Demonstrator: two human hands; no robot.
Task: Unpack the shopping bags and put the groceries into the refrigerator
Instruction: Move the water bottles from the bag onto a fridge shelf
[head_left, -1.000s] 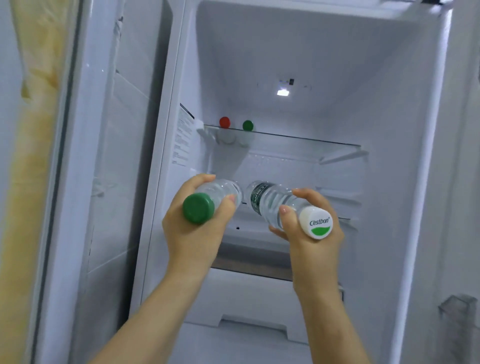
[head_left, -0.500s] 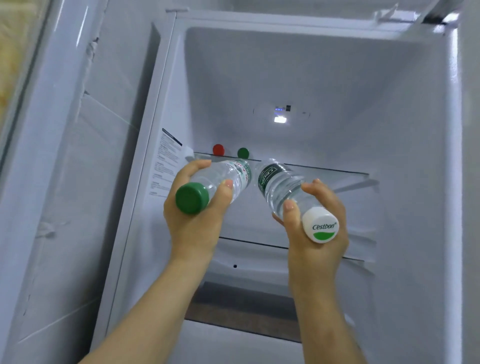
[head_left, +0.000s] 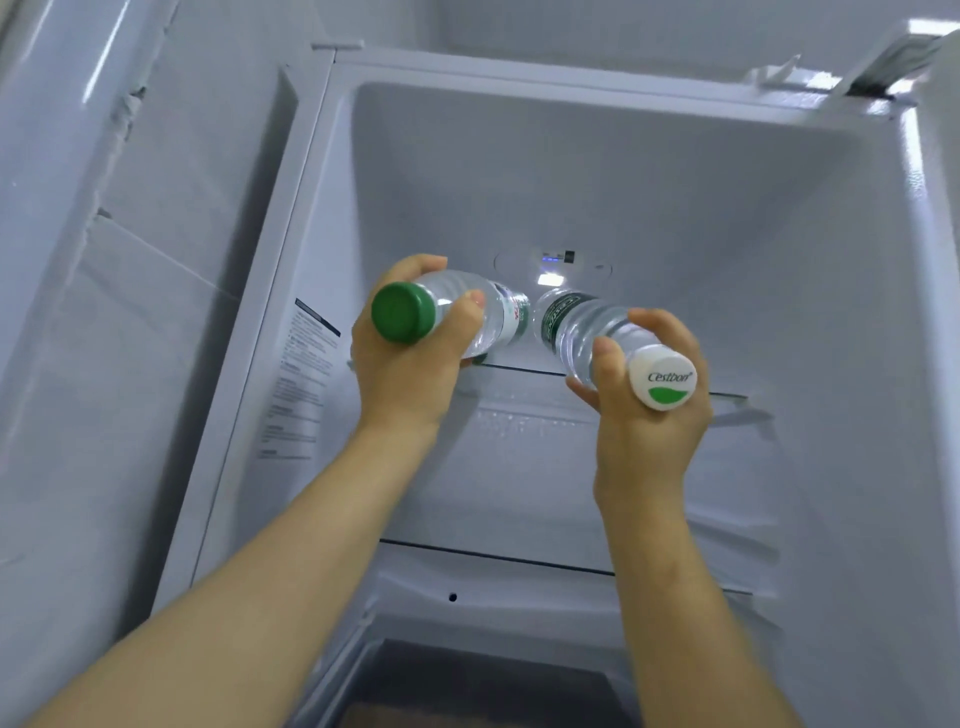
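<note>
The refrigerator (head_left: 597, 171) stands open in front of me, its white compartment filling the view. My left hand (head_left: 410, 364) grips a clear water bottle with a green cap (head_left: 457, 306), held lying flat, cap toward me. My right hand (head_left: 644, 400) grips a second clear water bottle with a white cap (head_left: 582, 327), also flat and cap toward me. Both bottle bases point into the upper compartment, just above the front edge of the top glass shelf (head_left: 727, 396). The two bottles seen earlier at the back of that shelf are hidden behind my hands.
A second glass shelf (head_left: 493, 558) lies below, with a dark drawer opening (head_left: 467, 691) under it. An interior light (head_left: 550, 279) glows on the back wall. A printed label (head_left: 298, 379) is on the left inner wall. The open door (head_left: 104, 312) stands at left.
Both hands have risen with their bottles from below the top shelf to its level and reached further in. The view has tilted upward, and the red and green caps at the back are now covered.
</note>
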